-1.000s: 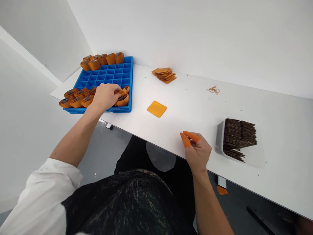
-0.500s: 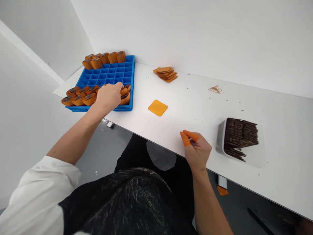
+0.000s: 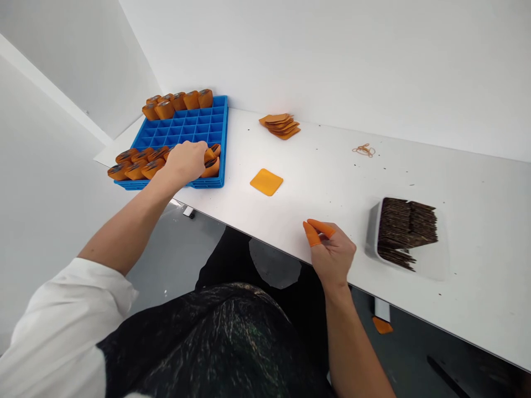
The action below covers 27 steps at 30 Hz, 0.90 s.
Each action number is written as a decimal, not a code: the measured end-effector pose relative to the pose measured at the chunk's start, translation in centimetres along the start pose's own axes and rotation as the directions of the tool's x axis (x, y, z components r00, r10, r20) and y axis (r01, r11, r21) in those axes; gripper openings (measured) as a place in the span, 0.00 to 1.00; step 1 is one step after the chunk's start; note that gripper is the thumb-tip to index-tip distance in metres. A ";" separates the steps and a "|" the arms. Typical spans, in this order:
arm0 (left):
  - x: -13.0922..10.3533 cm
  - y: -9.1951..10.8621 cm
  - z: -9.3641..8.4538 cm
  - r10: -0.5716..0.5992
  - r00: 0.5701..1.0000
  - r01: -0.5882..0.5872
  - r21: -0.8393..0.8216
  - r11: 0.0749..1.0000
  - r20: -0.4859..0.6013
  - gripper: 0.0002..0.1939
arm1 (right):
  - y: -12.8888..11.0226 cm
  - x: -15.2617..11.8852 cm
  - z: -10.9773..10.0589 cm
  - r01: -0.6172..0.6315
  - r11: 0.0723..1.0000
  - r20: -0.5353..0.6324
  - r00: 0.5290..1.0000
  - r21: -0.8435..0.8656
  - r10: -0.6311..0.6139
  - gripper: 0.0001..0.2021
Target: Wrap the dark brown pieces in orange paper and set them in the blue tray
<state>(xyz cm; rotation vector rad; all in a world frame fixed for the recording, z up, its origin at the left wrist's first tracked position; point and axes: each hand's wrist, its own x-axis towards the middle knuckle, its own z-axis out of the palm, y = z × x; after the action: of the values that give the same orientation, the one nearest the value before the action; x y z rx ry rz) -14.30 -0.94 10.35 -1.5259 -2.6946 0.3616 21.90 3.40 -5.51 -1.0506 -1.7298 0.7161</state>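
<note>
Orange bundles [image 3: 211, 168] lie beside left fingers [image 3: 201, 149] (grip hidden, can't tell), right fingers [image 3: 312, 235] pinched together, empty.

One blue compartment crate [image 3: 226, 132] carries seven orange bundles [image 3: 205, 99] along its far end, the partly hidden near group defying a full count; two orange finger cots [image 3: 312, 234], one single orange square [image 3: 266, 182], one stack of orange squares [image 3: 282, 127] and one plastic tub [image 3: 376, 229] appear

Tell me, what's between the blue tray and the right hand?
The head view shows an orange square between the tray and right hand.
</note>
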 end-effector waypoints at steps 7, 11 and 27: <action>1.9 -0.9 -0.9 0.113 0.987 -0.126 0.116 0.985 0.113 0.16 | 0.2 -0.1 0.0 0.026 1.000 -0.002 1.000 0.015 -0.026 0.10; 2.5 -0.1 -1.9 0.094 0.976 -0.121 0.129 0.984 0.198 0.18 | 0.0 -0.1 0.0 0.027 0.999 0.002 1.000 0.024 -0.027 0.10; 1.2 0.5 1.4 0.056 0.993 -0.032 -0.216 0.976 0.105 0.26 | -0.3 0.0 0.0 0.040 0.999 -0.003 0.999 0.037 -0.040 0.09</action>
<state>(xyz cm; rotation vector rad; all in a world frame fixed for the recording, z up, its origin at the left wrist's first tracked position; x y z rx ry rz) -14.71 0.06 8.79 -1.6682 -2.8704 0.1639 21.79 3.30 -5.27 -0.9883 -1.7247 0.7193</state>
